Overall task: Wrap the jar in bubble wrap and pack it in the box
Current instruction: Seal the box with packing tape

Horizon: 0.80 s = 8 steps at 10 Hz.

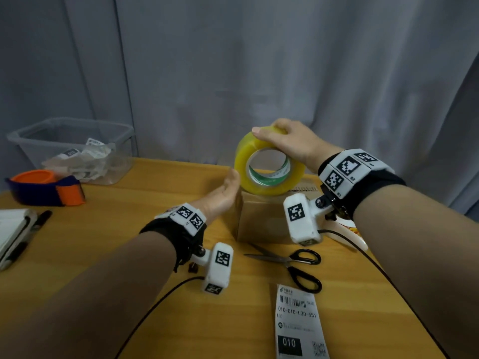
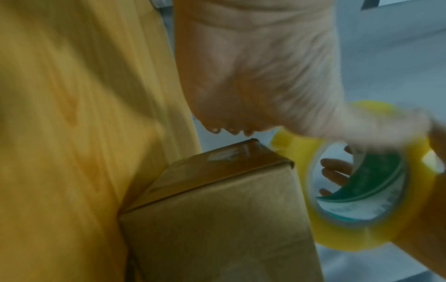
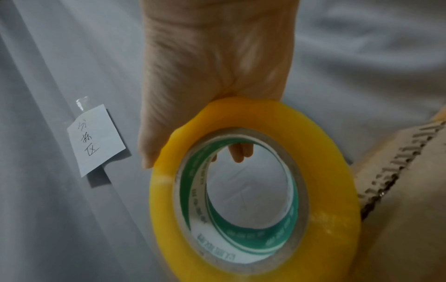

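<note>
A closed brown cardboard box stands on the wooden table. My right hand grips a yellow roll of packing tape from above and holds it upright on the box's top. The right wrist view shows those fingers curled over the tape roll, with fingertips visible through its core. My left hand is at the box's upper left edge, beside the roll. In the left wrist view the left hand is blurred, its thumb reaching to the tape roll above the box. No jar or bubble wrap shows.
Black-handled scissors and a shipping label lie in front of the box. At the left are a clear plastic bin with crumpled paper, an orange and blue tape dispenser, a marker and a notepad. A grey curtain hangs behind.
</note>
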### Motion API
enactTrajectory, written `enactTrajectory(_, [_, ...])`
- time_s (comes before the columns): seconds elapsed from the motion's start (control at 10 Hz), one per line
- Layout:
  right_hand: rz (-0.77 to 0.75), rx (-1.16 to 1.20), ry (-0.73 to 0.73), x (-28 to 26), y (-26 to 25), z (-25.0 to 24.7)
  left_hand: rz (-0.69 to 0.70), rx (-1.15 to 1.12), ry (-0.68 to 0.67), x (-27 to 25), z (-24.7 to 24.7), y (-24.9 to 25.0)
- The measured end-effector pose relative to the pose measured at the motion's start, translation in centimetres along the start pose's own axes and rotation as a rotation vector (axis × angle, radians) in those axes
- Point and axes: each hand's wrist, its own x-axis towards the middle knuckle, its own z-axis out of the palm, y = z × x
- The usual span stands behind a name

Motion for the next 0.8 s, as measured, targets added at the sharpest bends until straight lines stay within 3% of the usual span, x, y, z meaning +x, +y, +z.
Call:
enactTrajectory(0.2, [0.002,-0.027,0.001,0.3,-0.4,0.0,0.184,0.431,-0.145,1.7,-0.2,0.5])
enactTrajectory(0.3, [-0.008,-0.074,0.042,0.3,-0.3,0.3,0.286,0.344,-0.122,3.2,-0.5,-0.4])
enactTrajectory(0.5, [-0.037,-0.237,0.069,0.0,-2.5,-0.4,0.207,0.472,-0.099,2.5,-2.2,-0.6])
enactTrajectory(0.7, [-0.011,-0.84,0.011,-1.0,-1.1,-3.8,0.09,0.513,-0.072,1.5,-4.7,-0.7])
enactTrajectory(0.8, [0.005,-0.82,-0.002,-1.2,-0.4,-3.5,0.075,0.472,-0.071,1.3,-4.4,-0.9])
